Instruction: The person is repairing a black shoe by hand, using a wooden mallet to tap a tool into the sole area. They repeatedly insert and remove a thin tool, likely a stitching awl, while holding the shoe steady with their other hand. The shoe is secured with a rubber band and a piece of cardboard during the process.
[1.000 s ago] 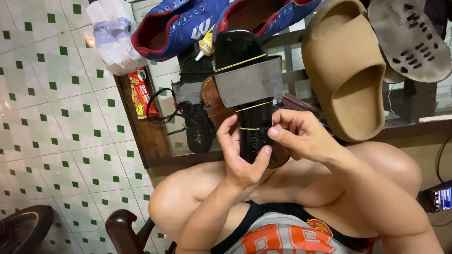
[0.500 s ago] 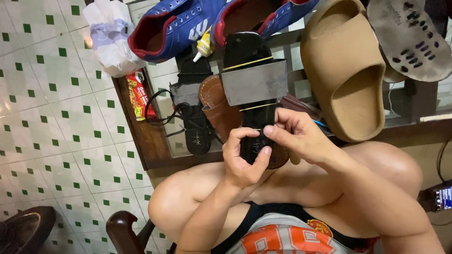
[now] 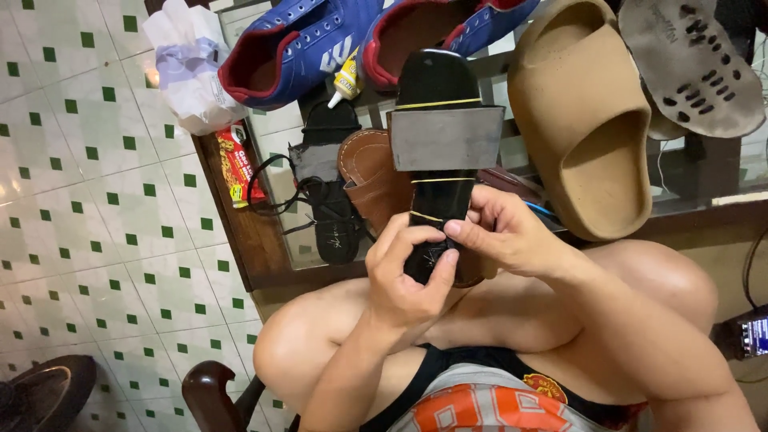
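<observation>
Above the bare knees, the left hand [image 3: 400, 276] and right hand [image 3: 500, 236] each had a closed grip on the heel of a black sandal [image 3: 436, 160] with a grey strap. Behind it lay a brown sandal [image 3: 372, 176], then a tan slide [image 3: 584, 120] and blue shoes [image 3: 304, 44] on the table [image 3: 240, 232].

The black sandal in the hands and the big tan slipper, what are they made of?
The black sandal looks like smooth leather or a leather-like plastic: its sole is flat and slightly glossy, and its grey strap is matte. The tan slipper looks like moulded foam or soft rubber: one thick, seamless, dull piece. Both hands grip the sandal's heel.
</observation>
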